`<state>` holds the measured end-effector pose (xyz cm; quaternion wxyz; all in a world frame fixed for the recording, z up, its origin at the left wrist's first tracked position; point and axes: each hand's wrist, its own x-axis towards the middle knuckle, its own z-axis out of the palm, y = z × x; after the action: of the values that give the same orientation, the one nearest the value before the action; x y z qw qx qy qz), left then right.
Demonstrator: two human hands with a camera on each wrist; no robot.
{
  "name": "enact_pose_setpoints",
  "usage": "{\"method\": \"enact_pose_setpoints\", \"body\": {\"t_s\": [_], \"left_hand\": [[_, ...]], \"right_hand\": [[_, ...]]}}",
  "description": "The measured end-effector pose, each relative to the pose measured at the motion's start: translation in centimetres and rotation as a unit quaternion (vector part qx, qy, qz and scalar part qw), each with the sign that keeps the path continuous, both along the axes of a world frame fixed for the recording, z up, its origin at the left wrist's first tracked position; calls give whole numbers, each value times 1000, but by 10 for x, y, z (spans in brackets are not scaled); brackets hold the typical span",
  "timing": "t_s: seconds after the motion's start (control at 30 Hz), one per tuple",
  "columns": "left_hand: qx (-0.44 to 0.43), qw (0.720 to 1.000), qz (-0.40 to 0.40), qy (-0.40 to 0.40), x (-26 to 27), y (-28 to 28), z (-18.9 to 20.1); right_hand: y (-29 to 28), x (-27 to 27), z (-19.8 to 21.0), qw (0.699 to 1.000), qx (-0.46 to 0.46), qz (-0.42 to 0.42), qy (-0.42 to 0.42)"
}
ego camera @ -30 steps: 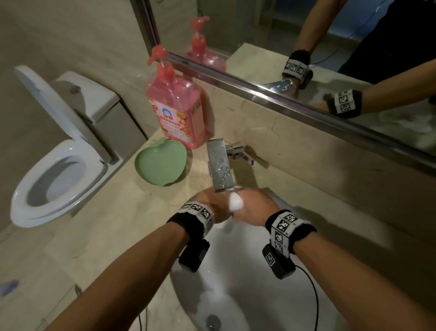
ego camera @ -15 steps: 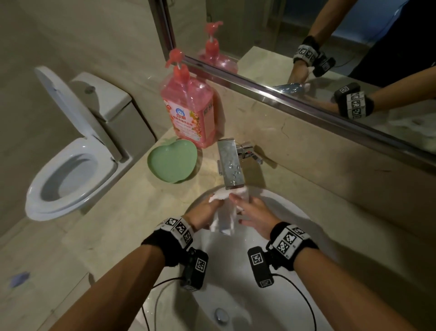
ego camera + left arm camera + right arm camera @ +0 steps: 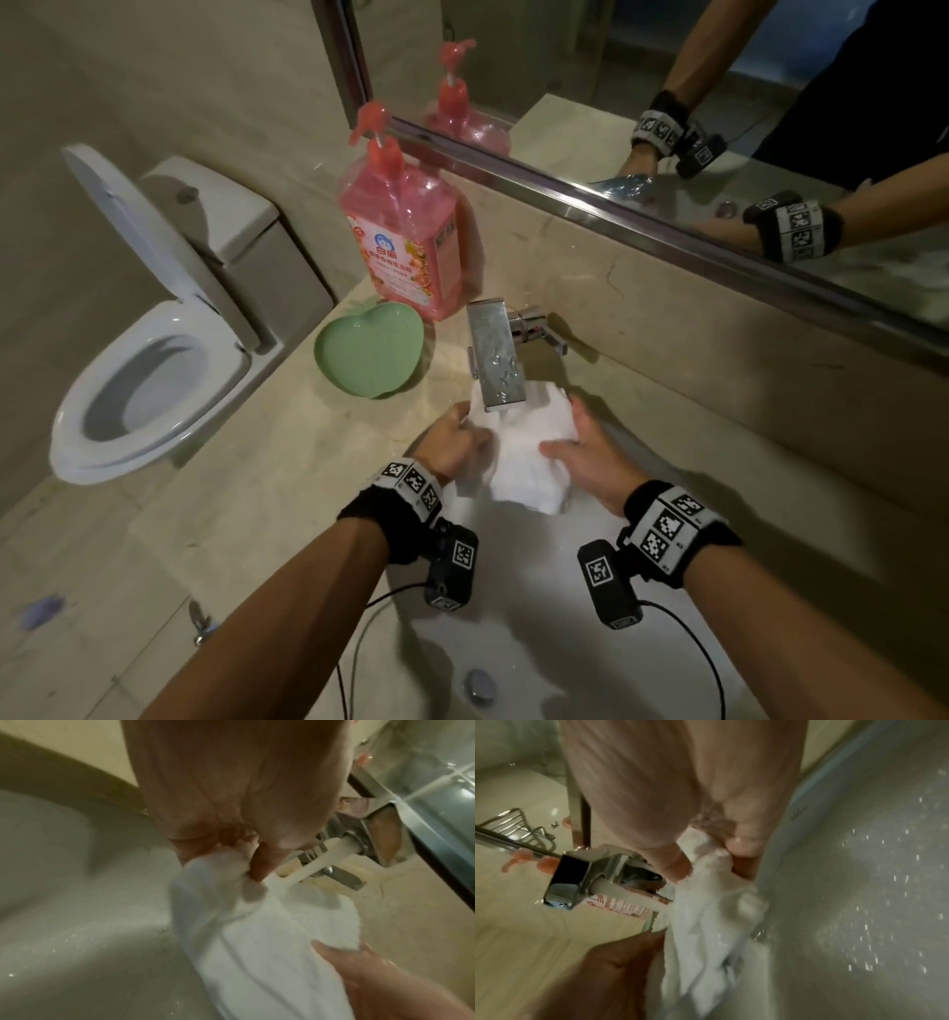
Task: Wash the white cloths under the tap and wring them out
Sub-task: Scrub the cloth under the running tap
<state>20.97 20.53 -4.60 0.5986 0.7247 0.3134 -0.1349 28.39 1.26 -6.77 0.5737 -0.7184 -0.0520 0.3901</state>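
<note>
A white cloth (image 3: 524,452) is spread out under the chrome tap (image 3: 495,362), above the white basin (image 3: 539,642). Water runs from the spout onto the white cloth (image 3: 290,923) in the left wrist view. My left hand (image 3: 457,442) pinches its left edge, with the fingers (image 3: 262,862) curled round a bunch of fabric. My right hand (image 3: 585,452) holds the right edge, thumb on top; in the right wrist view its fingers (image 3: 741,845) pinch the white cloth (image 3: 713,914). The cloth hangs down between both hands.
A pink soap pump bottle (image 3: 405,231) and a green heart-shaped dish (image 3: 369,354) stand on the counter left of the tap. A toilet (image 3: 154,349) with its lid up is at the far left. A mirror (image 3: 667,103) runs along the wall behind.
The cloth was balled up between my two fists; my hands have moved apart and spread it open under the tap.
</note>
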Motion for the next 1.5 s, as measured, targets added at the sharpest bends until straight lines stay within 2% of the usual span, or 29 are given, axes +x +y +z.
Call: {"method": "enact_pose_setpoints", "body": {"t_s": [0.07,0.17,0.27,0.37,0.47,0.53,0.67,0.7,0.77,0.8,0.9,1.0,1.07,1.13,1.17,1.23,1.3,1.4,1.43,1.5], "left_hand": [[-37,999,7,3,7,0,-4],[-60,998,9,24,17,-2,-5],[-80,996,-1,39,21,-2,-2],[-93,995,11,12,21,2,-1],[-86,996,14,5,14,9,-1],[-102,995,18,2,8,15,1],[-201,978,62,-11,-1,31,11],[-200,978,56,-23,-3,35,13],[-109,992,-10,-61,-9,42,16],[-32,995,-62,-78,-12,45,17],[153,970,-183,-54,-15,48,19],[190,948,-251,56,-8,37,15],[229,923,-297,84,0,25,6],[275,892,-354,48,7,13,4],[273,892,-360,5,9,9,4],[255,903,-341,-62,15,4,4],[290,891,-338,-84,21,3,2],[319,886,-317,-113,27,0,5],[327,884,-311,-124,27,-1,6],[361,873,-310,-105,28,1,10]], "right_hand": [[-11,5,4,998,-23,46,-29],[-22,9,5,985,-58,107,-122],[-26,8,6,970,-69,123,-196],[-27,6,4,962,-79,142,-218],[-25,6,5,940,-99,218,-244],[-23,7,7,933,-108,252,-234],[-13,8,14,964,-72,231,-106],[-9,7,13,968,-70,216,-105],[2,8,8,967,-86,181,-154],[9,7,6,966,-102,165,-170],[28,6,6,960,-132,139,-206],[38,2,9,941,-152,147,-266],[39,0,12,937,-148,135,-288],[34,2,15,930,-131,123,-322],[30,5,15,929,-132,127,-320],[20,11,16,952,-129,133,-244],[12,14,17,980,-100,131,-116],[19,11,16,995,-44,89,30],[26,10,15,996,-37,74,46],[39,10,13,994,-69,88,-3]]}}
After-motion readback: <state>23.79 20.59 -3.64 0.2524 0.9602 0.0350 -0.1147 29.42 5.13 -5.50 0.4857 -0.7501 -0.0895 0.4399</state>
